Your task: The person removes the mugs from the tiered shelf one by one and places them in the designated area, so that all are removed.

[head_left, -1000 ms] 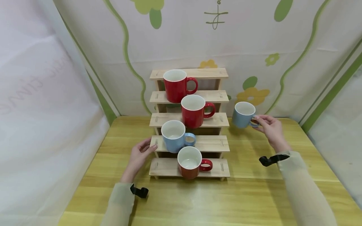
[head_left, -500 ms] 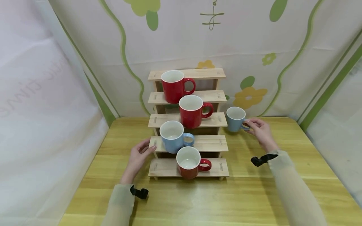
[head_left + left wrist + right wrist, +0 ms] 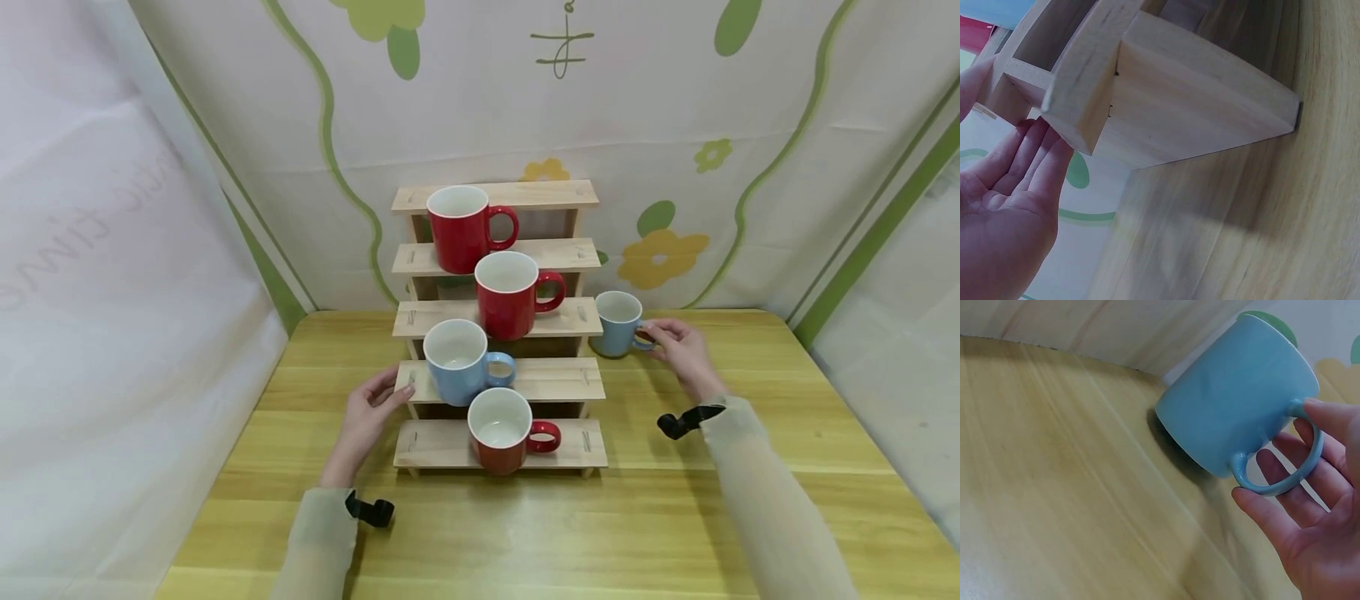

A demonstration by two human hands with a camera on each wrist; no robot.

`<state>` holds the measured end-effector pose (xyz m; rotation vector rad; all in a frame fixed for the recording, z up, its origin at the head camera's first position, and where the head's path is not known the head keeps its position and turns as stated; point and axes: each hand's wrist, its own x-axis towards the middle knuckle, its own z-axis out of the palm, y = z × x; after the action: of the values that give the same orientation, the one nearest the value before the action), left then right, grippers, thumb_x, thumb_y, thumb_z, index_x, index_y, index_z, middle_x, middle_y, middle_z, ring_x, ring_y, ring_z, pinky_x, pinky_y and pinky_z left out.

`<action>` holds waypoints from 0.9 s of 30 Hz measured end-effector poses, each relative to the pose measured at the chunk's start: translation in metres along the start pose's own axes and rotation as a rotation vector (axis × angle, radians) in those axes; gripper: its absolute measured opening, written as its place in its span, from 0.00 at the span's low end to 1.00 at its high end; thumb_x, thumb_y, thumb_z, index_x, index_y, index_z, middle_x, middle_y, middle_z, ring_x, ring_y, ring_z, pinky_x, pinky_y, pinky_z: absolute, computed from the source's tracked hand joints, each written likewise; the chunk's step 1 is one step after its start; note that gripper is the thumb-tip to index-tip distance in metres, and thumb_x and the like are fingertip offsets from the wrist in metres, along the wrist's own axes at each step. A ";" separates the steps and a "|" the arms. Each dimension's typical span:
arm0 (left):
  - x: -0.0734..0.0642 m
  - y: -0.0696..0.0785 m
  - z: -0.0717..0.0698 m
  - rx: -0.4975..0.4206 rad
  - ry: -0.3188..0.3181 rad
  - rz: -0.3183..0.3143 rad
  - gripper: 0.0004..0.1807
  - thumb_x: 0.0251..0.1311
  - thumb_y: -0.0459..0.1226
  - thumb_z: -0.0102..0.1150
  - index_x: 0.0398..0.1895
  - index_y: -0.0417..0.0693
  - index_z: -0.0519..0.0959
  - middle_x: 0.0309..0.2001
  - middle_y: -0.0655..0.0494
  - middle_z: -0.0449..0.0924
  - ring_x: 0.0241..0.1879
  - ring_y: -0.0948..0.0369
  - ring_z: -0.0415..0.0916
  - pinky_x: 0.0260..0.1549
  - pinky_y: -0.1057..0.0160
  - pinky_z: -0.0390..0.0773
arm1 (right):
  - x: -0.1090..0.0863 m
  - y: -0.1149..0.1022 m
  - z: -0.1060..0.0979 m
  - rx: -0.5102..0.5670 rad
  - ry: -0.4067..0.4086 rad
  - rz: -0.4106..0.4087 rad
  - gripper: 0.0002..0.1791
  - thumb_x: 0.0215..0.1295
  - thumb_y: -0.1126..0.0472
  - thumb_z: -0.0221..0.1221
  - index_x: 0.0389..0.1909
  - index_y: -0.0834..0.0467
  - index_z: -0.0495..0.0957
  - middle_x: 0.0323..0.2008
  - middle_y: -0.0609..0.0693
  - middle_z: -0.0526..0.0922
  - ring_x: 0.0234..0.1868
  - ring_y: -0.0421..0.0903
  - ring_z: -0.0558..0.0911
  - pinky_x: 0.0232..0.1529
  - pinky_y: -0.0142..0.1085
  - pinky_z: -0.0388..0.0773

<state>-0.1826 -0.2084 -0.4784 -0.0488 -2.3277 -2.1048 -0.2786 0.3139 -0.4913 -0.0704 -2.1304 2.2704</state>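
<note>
My right hand [image 3: 686,357] holds a light blue mug [image 3: 617,325] by its handle [image 3: 1291,482], beside the right side of a wooden step shelf [image 3: 558,380]. In the right wrist view the mug stands close over the table, its shadow right at the base. At the shelf's left side, my left hand [image 3: 365,423] grips the end of a lower step, thumb on top and fingers [image 3: 1038,153] beneath. On the steps stand a red mug [image 3: 457,242] highest, another red mug [image 3: 502,310], a light blue mug [image 3: 453,379] and a red mug [image 3: 497,452] lowest.
The shelf stands on a wood-grain table [image 3: 495,542]. Behind it hangs a white cloth [image 3: 480,108] with flower and vine prints; further white cloth panels rise on the left and right sides.
The right hand has brought the light blue mug leftward and lower, close to the shelf's right side. My left hand keeps its place on the shelf. The head view has shifted slightly.
</note>
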 end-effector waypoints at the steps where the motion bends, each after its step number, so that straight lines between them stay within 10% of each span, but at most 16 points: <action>1: 0.000 0.000 0.000 -0.001 0.001 0.000 0.30 0.68 0.39 0.68 0.69 0.37 0.72 0.65 0.42 0.74 0.60 0.54 0.75 0.54 0.67 0.78 | 0.000 0.001 0.000 -0.012 0.000 0.011 0.22 0.73 0.56 0.62 0.56 0.70 0.75 0.48 0.52 0.87 0.56 0.48 0.82 0.56 0.41 0.80; 27: -0.002 0.003 0.000 0.007 0.001 -0.018 0.31 0.68 0.39 0.67 0.70 0.38 0.71 0.66 0.43 0.73 0.63 0.51 0.72 0.55 0.68 0.77 | 0.001 0.009 -0.006 0.029 -0.055 0.078 0.26 0.76 0.53 0.58 0.61 0.71 0.69 0.58 0.56 0.71 0.68 0.57 0.67 0.65 0.47 0.68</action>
<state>-0.1805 -0.2079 -0.4760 -0.0272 -2.3437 -2.1040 -0.2795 0.3199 -0.5011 -0.0922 -2.1579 2.3722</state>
